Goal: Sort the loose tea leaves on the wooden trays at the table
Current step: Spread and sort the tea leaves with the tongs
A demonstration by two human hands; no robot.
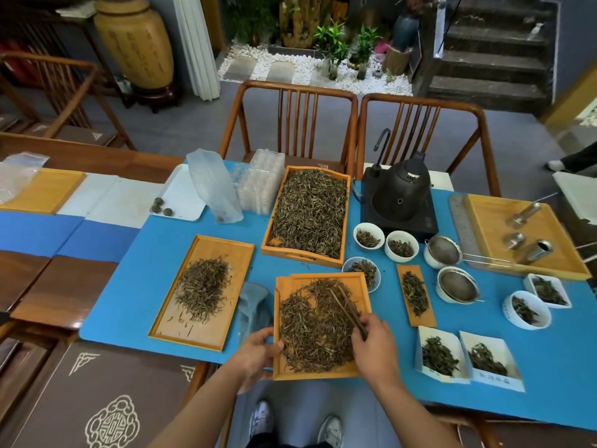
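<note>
A small wooden tray [323, 374] at the table's near edge holds a spread of dark loose tea leaves [310, 331]. My left hand [258, 350] grips this tray's left rim. My right hand [374, 341] holds wooden tongs [347, 305], whose tips reach into the leaves toward the tray's far side. To the left lies a flat tray [168, 324] with a smaller leaf pile [203, 287]. Behind stands a deep tray [269, 244] full of leaves [310, 208].
White cups with leaves [368, 236], two strainers on cups [457, 286], a narrow leaf board [416, 295] and paper boxes of leaves [439, 355] crowd the right. A black kettle [400, 192] stands behind them. A plastic bag [213, 185] and a white tray [181, 195] stand far left.
</note>
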